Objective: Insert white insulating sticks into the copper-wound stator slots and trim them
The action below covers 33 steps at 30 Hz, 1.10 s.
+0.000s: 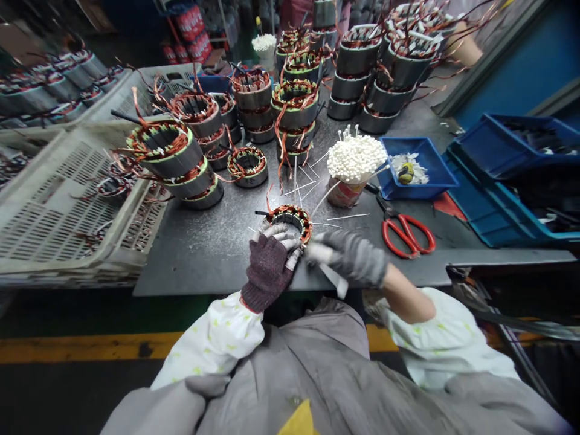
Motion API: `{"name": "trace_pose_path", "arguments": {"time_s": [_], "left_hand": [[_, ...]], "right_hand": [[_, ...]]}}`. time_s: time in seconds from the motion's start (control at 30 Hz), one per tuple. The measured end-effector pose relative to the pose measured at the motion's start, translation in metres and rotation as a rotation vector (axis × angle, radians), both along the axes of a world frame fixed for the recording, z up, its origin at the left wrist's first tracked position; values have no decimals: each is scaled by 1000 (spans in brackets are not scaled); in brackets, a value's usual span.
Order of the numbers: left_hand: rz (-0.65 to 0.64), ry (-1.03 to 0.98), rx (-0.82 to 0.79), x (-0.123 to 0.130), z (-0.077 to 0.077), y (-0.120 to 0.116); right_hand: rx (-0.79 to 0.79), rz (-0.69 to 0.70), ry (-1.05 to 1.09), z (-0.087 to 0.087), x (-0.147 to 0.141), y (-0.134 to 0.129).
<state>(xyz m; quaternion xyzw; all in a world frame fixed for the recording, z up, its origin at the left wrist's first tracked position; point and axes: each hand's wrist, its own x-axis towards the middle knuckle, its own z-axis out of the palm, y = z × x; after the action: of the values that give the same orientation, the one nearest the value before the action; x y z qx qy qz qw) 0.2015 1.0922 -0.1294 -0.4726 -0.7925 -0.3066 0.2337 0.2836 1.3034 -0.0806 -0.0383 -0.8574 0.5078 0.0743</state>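
A ring-shaped stator [307, 222] with copper windings lies on the metal table near its front edge. My left hand [270, 261], in a dark maroon glove with pale fingertips, is wrapped on the stator's near left side. Just right of the stator, my right hand [356, 257] in a grey striped glove is blurred by motion. Its fingers are bent around a white strip [334, 279] that hangs below them. Loose white ties [348, 216] lie on the table behind the right hand, beside a cup [345, 192] packed with white-tipped ties.
Red-handled scissors [408, 235] lie right of my right hand. A blue tray [419, 186] holds white scraps and a yellow item. Stacked stators [179, 162] stand at the left and back, beside a pale plastic crate [67, 202]. Teal bins [507, 208] are at the right.
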Motion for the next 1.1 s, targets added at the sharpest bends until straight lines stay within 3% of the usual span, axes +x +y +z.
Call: {"name": "trace_pose_path", "arguments": {"time_s": [0.1,0.3,0.47,0.63,0.7,0.77,0.83,0.87,0.9,0.97,1.03,1.1], "left_hand": [[-5,9,-2,0,0,0],[26,-21,-40,-1,0,-2],[-81,-58,-18,0,2,-4],[-175,-135,-73,6,10,-6],[-158,-154,-56,10,15,-5],[-108,-163,-29,16,19,-1],[-40,-168,-34,20,20,5],[-9,-167,-52,20,20,8],[16,-166,-74,19,20,10],[32,-165,-108,13,19,11],[-19,-185,-116,5,20,5],[-77,-205,-87,-4,24,-7]], "right_hand": [[-112,128,1,-11,-9,-20],[-505,-46,-49,-28,0,-42],[-452,-160,-14,-36,18,-55],[-433,-224,63,-13,0,-52],[-413,-251,96,-1,0,-35],[-317,-307,142,7,9,-3],[-82,-415,142,7,21,45],[128,-466,91,4,27,72],[319,-516,26,-2,31,98],[560,-451,-135,-22,35,145],[722,-349,-295,-46,34,178],[802,-297,-397,-65,32,193]]}}
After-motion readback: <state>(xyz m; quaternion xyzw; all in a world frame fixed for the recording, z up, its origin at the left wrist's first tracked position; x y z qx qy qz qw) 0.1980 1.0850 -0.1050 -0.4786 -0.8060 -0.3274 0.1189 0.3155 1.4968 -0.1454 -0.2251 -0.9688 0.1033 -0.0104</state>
